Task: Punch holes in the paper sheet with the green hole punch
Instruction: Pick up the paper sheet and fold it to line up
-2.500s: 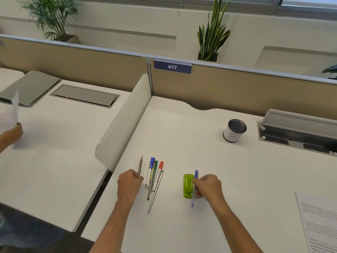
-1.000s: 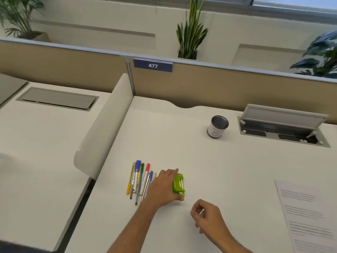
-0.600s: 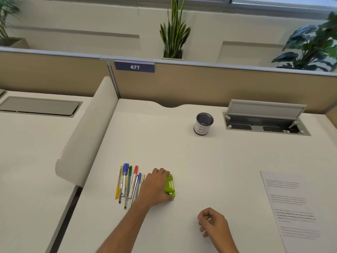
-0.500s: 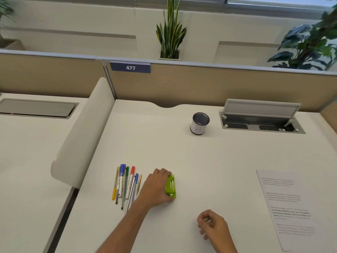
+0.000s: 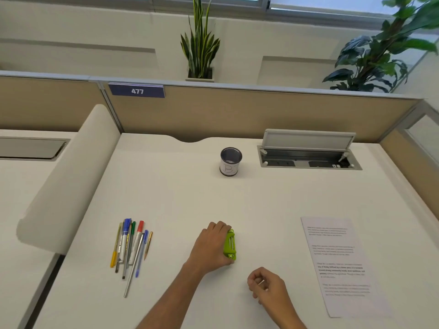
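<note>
The green hole punch [image 5: 230, 244] lies on the white desk near its front middle. My left hand [image 5: 211, 248] is wrapped around its left side, fingers over the far end and thumb at the near end. My right hand [image 5: 267, 287] rests on the desk just to the lower right of the punch, fingers curled into a loose fist with nothing in it. The printed paper sheet [image 5: 337, 264] lies flat at the right, well apart from both hands.
Several pens and pencils [image 5: 129, 248] lie in a bunch at the left. A mesh pen cup [image 5: 230, 162] stands at the back middle, beside an open cable hatch [image 5: 308, 155]. A curved white divider [image 5: 69, 184] borders the desk's left edge.
My left hand has slid the hole punch to the right, away from the pens. My right hand stays curled near the front. The view has turned right, showing the whole sheet.
</note>
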